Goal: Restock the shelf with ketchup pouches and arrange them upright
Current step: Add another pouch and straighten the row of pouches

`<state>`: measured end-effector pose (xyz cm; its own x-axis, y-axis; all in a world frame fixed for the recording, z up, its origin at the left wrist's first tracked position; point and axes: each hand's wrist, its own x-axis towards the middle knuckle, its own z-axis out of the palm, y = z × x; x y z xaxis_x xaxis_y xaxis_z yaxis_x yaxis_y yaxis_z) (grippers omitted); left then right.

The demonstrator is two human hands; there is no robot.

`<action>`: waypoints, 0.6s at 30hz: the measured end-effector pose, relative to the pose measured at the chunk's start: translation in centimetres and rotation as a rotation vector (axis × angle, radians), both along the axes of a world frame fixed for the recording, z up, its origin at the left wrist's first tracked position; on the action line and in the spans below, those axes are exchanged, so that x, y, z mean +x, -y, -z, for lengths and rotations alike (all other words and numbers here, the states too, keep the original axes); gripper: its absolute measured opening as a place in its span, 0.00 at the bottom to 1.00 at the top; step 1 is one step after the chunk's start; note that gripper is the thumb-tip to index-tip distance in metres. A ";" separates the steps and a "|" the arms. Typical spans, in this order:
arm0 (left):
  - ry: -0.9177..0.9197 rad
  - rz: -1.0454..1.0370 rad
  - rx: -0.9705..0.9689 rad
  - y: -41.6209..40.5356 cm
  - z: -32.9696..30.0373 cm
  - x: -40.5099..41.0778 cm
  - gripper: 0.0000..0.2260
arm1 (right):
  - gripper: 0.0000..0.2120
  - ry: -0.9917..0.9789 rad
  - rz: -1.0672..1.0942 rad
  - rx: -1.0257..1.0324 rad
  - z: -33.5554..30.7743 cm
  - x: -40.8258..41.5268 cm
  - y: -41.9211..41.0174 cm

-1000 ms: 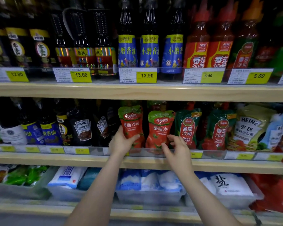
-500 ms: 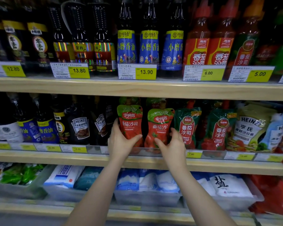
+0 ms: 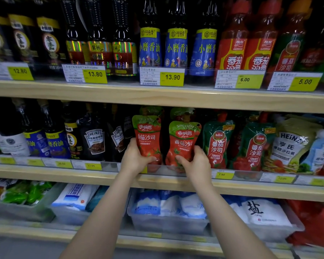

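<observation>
Gripping Two Ketchup Pouches on the Middle Shelf

Standing side by side on the middle shelf (image 3: 94,179), two red ketchup pouches with green tops are each held by one hand. The left hand (image 3: 135,159) wraps the lower part of the left pouch (image 3: 147,135) — thumb across its front, fingers curled behind its left edge. The right hand (image 3: 195,162) grips the right pouch (image 3: 183,141) low down in the same way, thumb on the front, fingers round the right edge. Both pouches stand roughly upright, the right one tilted slightly, just beside each other with a narrow dark gap between; their bases sit behind the clear front rail (image 3: 241,175).

Right of them stand two green-topped ketchup pouches (image 3: 218,144), then a Heinz salad dressing bag (image 3: 292,144). Left of them are dark Heinz sauce pouches (image 3: 94,141) and blue-labelled bottles (image 3: 54,144). The upper shelf carries sesame oil bottles (image 3: 176,47) and red ketchup bottles (image 3: 234,47) above yellow price tags (image 3: 172,77). Below — bags of salt (image 3: 260,212) in clear bins.
</observation>
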<state>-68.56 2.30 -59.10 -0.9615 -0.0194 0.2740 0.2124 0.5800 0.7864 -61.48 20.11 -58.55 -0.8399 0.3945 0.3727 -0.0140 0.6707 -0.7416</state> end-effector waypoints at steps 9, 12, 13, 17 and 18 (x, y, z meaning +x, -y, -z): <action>0.007 -0.030 -0.129 -0.4 0.1 0.6 0.26 | 0.20 0.139 -0.124 -0.116 -0.5 -0.7 -0.8; -0.031 -0.049 -0.160 -0.6 0.2 0.7 0.25 | 0.19 0.179 -0.152 -0.102 -0.7 -0.8 -0.9; -0.036 -0.053 -0.166 -0.6 0.2 0.6 0.25 | 0.20 0.194 -0.156 -0.091 -0.8 -0.8 -0.9; -0.056 -0.056 -0.156 -0.5 0.3 0.9 0.24 | 0.20 0.217 -0.145 -0.070 -1.0 -0.6 -1.0; -0.066 -0.058 -0.148 -0.5 0.4 1.0 0.24 | 0.20 0.216 -0.139 -0.065 -0.9 -0.5 -1.0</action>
<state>-67.57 2.80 -59.45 -0.9400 -0.0290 0.3401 0.2235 0.7010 0.6773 -62.00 21.06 -57.62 -0.9450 0.2874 0.1563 0.0610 0.6241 -0.7790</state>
